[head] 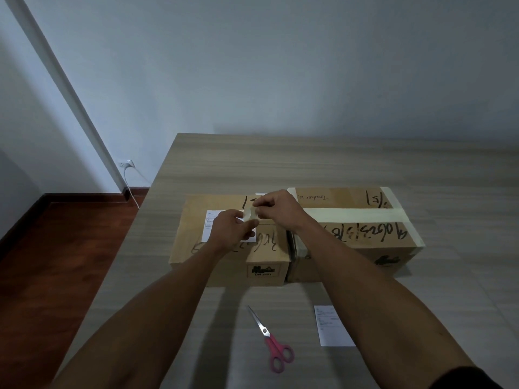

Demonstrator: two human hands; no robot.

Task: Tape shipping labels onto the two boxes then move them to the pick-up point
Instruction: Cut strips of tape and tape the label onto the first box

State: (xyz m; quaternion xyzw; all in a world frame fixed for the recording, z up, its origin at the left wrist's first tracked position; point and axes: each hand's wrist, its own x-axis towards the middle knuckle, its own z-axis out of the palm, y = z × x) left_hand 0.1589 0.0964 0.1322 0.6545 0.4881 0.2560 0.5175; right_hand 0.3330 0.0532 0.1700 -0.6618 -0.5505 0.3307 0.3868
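Observation:
Two cardboard boxes stand side by side on the table: the left box (193,242) and the right box (365,237), which has pale tape bands across it. A white shipping label (209,227) lies on top of the left box, partly hidden by my left hand (231,230). Between both hands, above the left box, is a roll of clear tape (250,214). My left hand holds it from the left, while my right hand (276,207) pinches it from the right. A second white label (332,325) lies flat on the table in front of the right box.
Pink-handled scissors (271,342) lie on the grey wood-grain table (309,164) near me. The table's left edge drops to a dark wooden floor (56,262). A white wall with a socket and cable (127,165) stands behind.

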